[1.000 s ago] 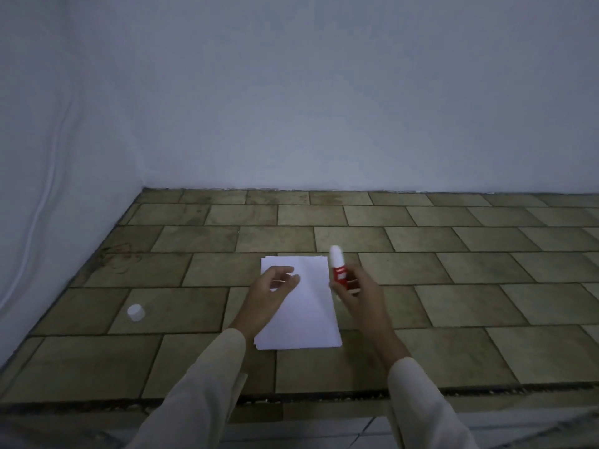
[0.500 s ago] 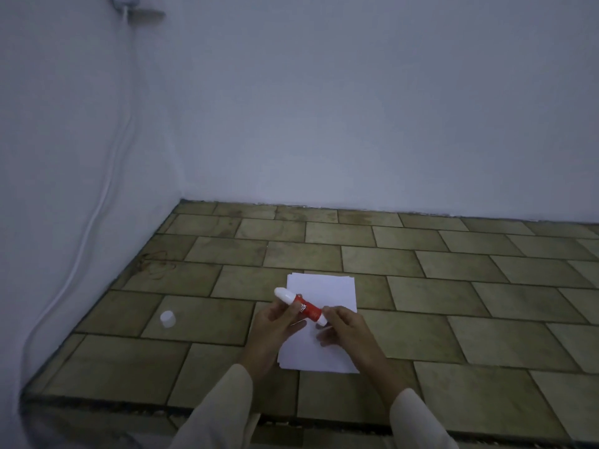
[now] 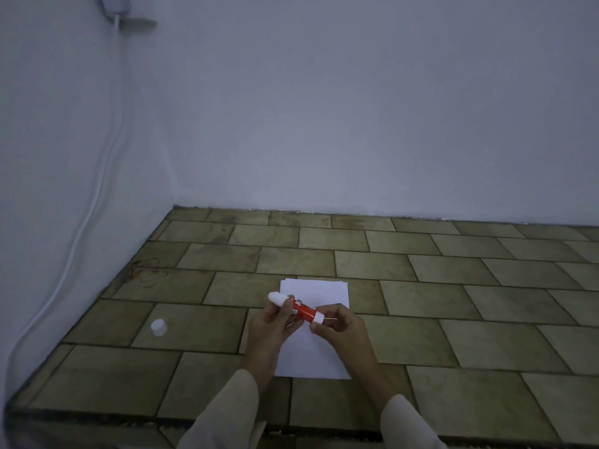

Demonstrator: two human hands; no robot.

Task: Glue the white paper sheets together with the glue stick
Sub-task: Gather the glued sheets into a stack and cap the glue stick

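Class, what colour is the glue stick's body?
The glue stick body is red with white print, white at both ends; head view.

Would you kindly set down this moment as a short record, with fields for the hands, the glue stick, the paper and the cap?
left hand: grips the glue stick near its white tip
right hand: pinches the stick's white base end
glue stick: red body, uncapped, held roughly sideways over the sheets, tip pointing left
paper sheets: white stack lying flat on the tiled floor, partly hidden by the hands
white cap: on the floor, left of the sheets and apart from them
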